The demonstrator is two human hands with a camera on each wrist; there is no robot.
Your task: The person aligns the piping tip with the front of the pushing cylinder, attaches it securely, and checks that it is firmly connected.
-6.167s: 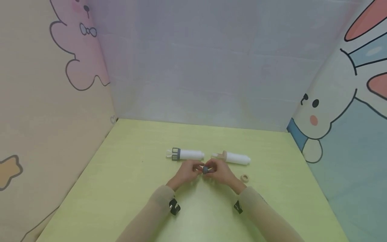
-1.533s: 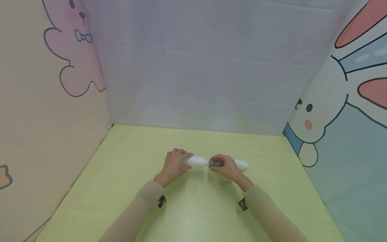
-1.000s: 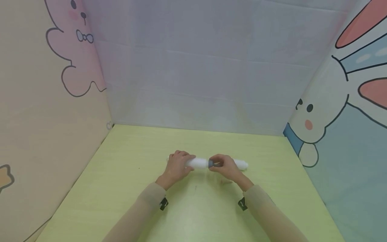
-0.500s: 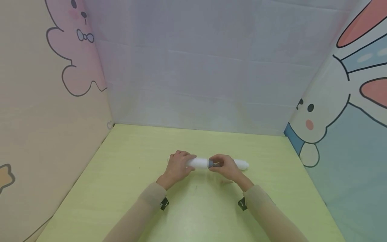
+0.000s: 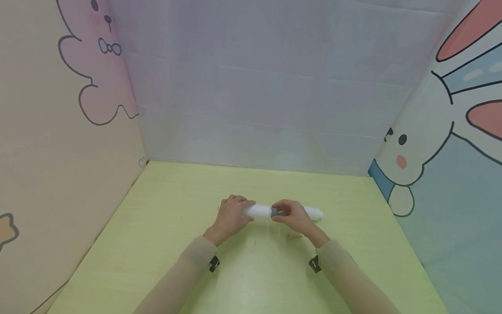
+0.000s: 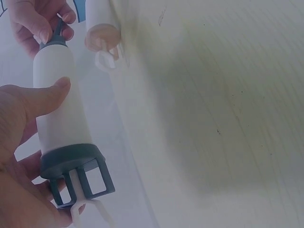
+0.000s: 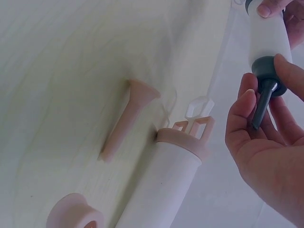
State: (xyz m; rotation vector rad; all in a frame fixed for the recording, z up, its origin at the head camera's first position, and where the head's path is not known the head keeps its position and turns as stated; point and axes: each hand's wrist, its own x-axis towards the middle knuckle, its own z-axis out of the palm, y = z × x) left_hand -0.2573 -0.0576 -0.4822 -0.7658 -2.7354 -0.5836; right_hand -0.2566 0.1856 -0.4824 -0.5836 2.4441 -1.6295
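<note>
My left hand (image 5: pixel 232 216) grips the white barrel of a decorating syringe (image 5: pixel 259 211), its thumb along the side. At the syringe's handle end, a dark grey-green collar (image 6: pixel 73 159) with two open finger loops surrounds a pale plunger handle. My right hand (image 5: pixel 293 216) pinches a dark grey-green nozzle (image 7: pixel 266 73) by its flared base and narrow spout. The nozzle's wide end sits against the barrel's front end, in line with it. Behind my right hand lies a second white syringe (image 7: pixel 161 185) with a pink collar, partly hidden in the head view.
On the yellow-green tabletop (image 5: pixel 251 279) near my right hand lie a pink nozzle (image 7: pixel 128 118) and a pink ring-shaped cap (image 7: pixel 73 211). Printed cloth walls (image 5: pixel 251 87) enclose the table at the back and sides.
Earlier both hands held the dark nozzle; then my left hand took hold of the syringe. The gap between barrel and nozzle has closed. Over the last second the hands hardly moved.
</note>
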